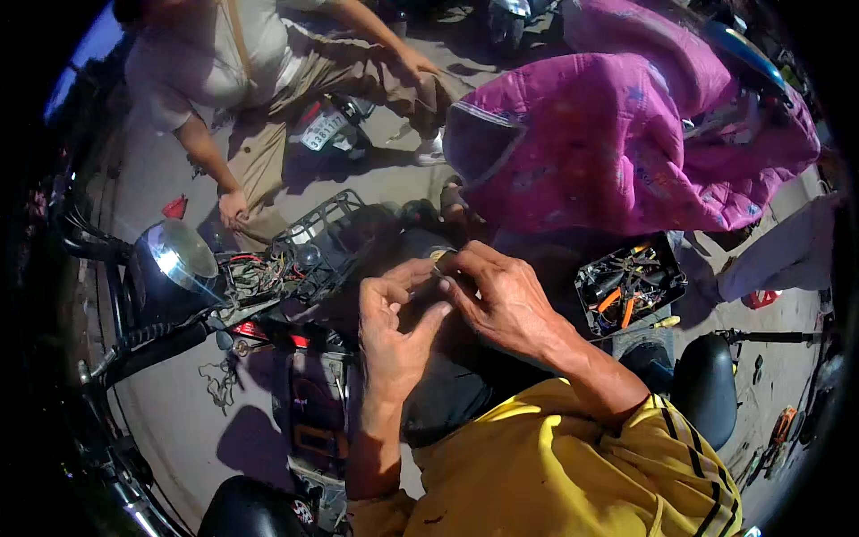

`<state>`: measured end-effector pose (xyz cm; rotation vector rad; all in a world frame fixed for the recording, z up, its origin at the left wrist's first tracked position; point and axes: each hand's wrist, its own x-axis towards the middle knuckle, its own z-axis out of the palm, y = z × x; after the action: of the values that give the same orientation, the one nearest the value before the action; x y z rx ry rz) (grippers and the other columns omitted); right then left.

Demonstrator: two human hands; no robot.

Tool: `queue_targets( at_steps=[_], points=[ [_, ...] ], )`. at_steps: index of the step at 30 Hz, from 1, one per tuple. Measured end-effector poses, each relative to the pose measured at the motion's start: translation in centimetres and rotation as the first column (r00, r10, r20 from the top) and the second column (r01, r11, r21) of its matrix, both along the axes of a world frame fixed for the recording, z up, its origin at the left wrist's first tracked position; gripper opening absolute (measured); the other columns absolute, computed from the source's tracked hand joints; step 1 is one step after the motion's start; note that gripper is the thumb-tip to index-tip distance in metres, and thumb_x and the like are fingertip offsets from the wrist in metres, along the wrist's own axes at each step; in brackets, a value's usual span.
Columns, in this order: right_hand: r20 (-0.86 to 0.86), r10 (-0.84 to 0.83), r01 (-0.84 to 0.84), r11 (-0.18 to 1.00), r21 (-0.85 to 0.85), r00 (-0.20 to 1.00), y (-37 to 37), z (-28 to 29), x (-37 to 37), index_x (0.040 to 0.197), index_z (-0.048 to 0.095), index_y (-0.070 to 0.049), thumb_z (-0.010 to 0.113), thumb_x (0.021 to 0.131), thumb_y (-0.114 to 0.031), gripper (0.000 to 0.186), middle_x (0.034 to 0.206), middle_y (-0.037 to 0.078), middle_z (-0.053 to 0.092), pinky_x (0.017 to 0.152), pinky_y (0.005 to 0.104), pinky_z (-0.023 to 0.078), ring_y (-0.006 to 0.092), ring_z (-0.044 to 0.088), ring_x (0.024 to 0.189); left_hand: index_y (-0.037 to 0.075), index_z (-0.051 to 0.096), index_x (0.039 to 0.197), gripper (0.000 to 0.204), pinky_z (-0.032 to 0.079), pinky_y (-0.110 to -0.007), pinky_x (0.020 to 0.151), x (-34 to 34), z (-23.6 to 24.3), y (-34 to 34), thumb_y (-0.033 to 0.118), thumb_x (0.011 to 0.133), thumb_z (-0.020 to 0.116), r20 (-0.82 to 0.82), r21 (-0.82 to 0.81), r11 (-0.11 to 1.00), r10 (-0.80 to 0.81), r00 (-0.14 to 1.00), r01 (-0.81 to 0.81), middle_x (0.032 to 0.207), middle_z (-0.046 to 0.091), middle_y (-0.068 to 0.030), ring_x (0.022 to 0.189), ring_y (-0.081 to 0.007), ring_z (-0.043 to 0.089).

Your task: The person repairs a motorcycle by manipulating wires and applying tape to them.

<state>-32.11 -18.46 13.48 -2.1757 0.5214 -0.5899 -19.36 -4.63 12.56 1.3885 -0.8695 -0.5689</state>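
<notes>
My right hand [497, 300] is closed in a pinch on a small brassy round piece [440, 258], at the middle of the view. My left hand [394, 336] is just beside it, fingers curled and reaching to the piece; what they grip is too small to make out. Below and behind both hands is a dark, shaded surface. To their left, exposed wiring [246, 277] with red and black leads hangs by a motorbike's chrome headlamp [170, 259] and a black metal rack [322, 215].
A person [233, 63] in tan trousers is at upper left. A pink quilted cover [608, 143] drapes over upper right. A tool box [631, 286] holds orange-handled tools, near a trousered leg [778, 251]. Black seats [702, 394] and scattered tools [774, 434] are at lower right.
</notes>
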Motion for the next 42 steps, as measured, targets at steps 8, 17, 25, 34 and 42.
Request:
queue_targets(
  at_steps=[8, 17, 25, 34, 42],
  points=[
    [0.093, -0.032, 0.048, 0.984, -0.172, 0.995, 0.5, 0.4, -1.3, 0.113, 0.071, -0.005, 0.078, 0.096, -0.015, 0.02, 0.099, 0.015, 0.066, 0.068, 0.0514, 0.056, 0.0413, 0.07, 0.083, 0.01, 0.037, 0.118, 0.061, 0.055, -0.042, 0.106, -1.3, -0.4, -0.6, -0.021, 0.085, 0.078, 0.118, -0.078, 0.992, 0.106, 0.987, -0.097, 0.136, 0.063, -0.0247, 0.116, -0.0271, 0.068],
    [0.132, -0.034, 0.074, 0.949, -0.307, 0.991, 1.0, 0.5, -2.1, 0.11, 0.07, -0.006, 0.08, 0.091, -0.013, 0.022, 0.099, 0.013, 0.066, 0.069, 0.0479, 0.059, 0.0356, 0.072, 0.084, 0.003, 0.056, 0.143, 0.066, 0.057, -0.037, 0.098, -1.7, 1.4, 0.2, -0.014, 0.085, 0.083, 0.419, 0.018, 0.991, 0.114, 0.901, -0.134, 0.123, 0.069, -0.0149, 0.107, -0.0241, 0.07],
    [0.077, -0.035, 0.056, 0.955, -0.292, 0.996, 1.2, 0.5, -3.6, 0.115, 0.073, -0.003, 0.082, 0.086, 0.002, 0.031, 0.109, 0.015, 0.071, 0.075, 0.0435, 0.061, 0.0393, 0.073, 0.089, 0.003, 0.074, 0.115, 0.024, 0.059, -0.043, 0.089, -1.9, 2.4, 1.0, -0.001, 0.091, 0.076, 0.778, 0.078, 0.985, 0.037, 0.627, -0.155, 0.109, 0.07, -0.0115, 0.102, -0.0331, 0.07],
    [0.062, -0.069, 0.078, 0.986, -0.15, 0.996, 1.8, 0.0, -3.1, 0.109, 0.074, 0.001, 0.081, 0.09, -0.001, 0.02, 0.104, 0.016, 0.073, 0.073, 0.0397, 0.059, 0.036, 0.074, 0.084, 0.0, 0.067, 0.124, 0.034, 0.057, -0.041, 0.094, -3.3, 3.5, 2.0, 0.003, 0.089, 0.067, 0.874, 0.222, 0.953, -0.102, 0.474, -0.205, 0.112, 0.062, -0.0136, 0.106, -0.0308, 0.065],
    [0.06, -0.083, 0.076, 0.991, 0.114, 0.995, 1.4, -0.7, -4.6, 0.107, 0.074, 0.001, 0.078, 0.089, -0.009, 0.022, 0.096, 0.018, 0.071, 0.071, 0.0388, 0.057, 0.0326, 0.072, 0.079, 0.004, 0.067, 0.114, 0.024, 0.055, -0.04, 0.092, -4.7, 1.2, 1.0, 0.004, 0.09, 0.068, 0.823, 0.284, 0.953, -0.185, 0.537, -0.107, 0.109, 0.06, -0.0135, 0.102, -0.0304, 0.063]
  ],
)
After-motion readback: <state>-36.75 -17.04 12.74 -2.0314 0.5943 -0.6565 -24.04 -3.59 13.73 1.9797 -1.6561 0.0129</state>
